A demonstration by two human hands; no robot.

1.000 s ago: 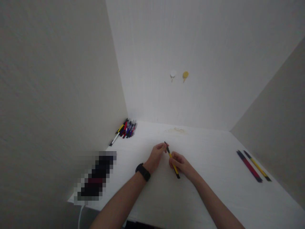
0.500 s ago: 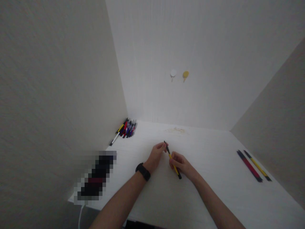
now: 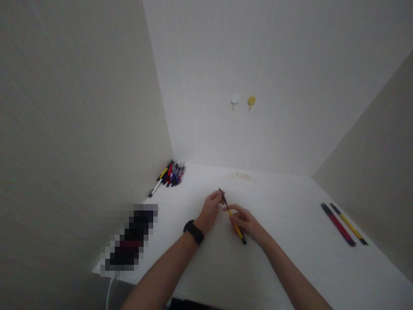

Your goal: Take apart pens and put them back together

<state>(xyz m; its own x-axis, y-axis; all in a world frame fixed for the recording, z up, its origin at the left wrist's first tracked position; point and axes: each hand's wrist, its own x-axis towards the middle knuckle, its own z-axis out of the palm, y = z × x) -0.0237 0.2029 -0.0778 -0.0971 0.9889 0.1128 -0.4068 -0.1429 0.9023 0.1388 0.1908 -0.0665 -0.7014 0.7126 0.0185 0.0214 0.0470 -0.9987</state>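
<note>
A yellow pen (image 3: 239, 231) with black ends slants between my two hands over the white table. My left hand (image 3: 211, 211), with a black watch on its wrist, pinches the black cap (image 3: 223, 197) at the pen's upper end. My right hand (image 3: 243, 221) grips the yellow barrel lower down, its index finger stretched toward the cap. Between cap and barrel a thin dark part shows; whether they still touch I cannot tell.
Several pens (image 3: 174, 174) lie piled in the back left corner, a white pen (image 3: 156, 188) beside them. At right lie a red pen (image 3: 338, 224) and another yellow pen (image 3: 349, 224). A blurred-out dark object (image 3: 129, 241) is at left. Two hooks (image 3: 251, 100) are on the back wall.
The cap in my left hand has moved slightly up and left, while the barrel's lower end has shifted slightly down. My right index finger has straightened out.
</note>
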